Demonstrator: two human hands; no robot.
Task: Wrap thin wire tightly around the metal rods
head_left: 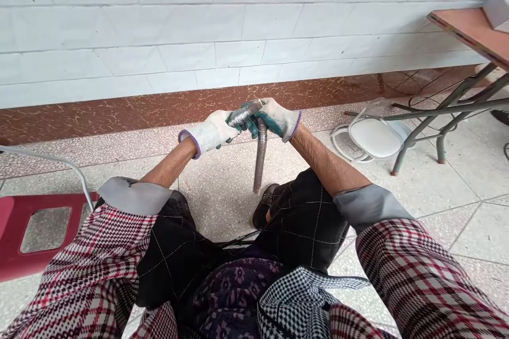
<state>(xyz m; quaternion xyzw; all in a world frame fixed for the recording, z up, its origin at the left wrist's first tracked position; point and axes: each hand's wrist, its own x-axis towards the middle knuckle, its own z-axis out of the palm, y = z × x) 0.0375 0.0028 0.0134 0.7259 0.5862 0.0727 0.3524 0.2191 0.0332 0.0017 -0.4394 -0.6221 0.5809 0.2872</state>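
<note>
A: Both gloved hands are up in front of your knees, against the wall's brown skirting. Your left hand [210, 132] has its grip closed around the upper end of the ribbed metal hose [260, 156]; your right hand [276, 118] is wrapped over the bend, where the hose turns and hangs down.

B: Where does the hose end?

A: Its lower end hangs free, near your shoe [264, 206], between your knees. I can't tell whether it touches the floor [222, 190].

B: So which step are you on?

A: My read: you're flexing or working the top end, with the two hands touching across the bend. Whatever is at that end is hidden under your fingers. A next move likely calls for one hand to hold firm while the other twists or slides, so keep your left grip tight on the ribs; the gloves' coated fingers should help.

B: Room to move?

A: Open floor ahead up to the wall. To your right, a white folding chair [374, 137] lies on its side near the metal legs of the surface [465, 29], whose edge juts out above. To your left, a red stool [24, 230] sits close by your knee. Swing the hanging end forward, not sideways.
</note>
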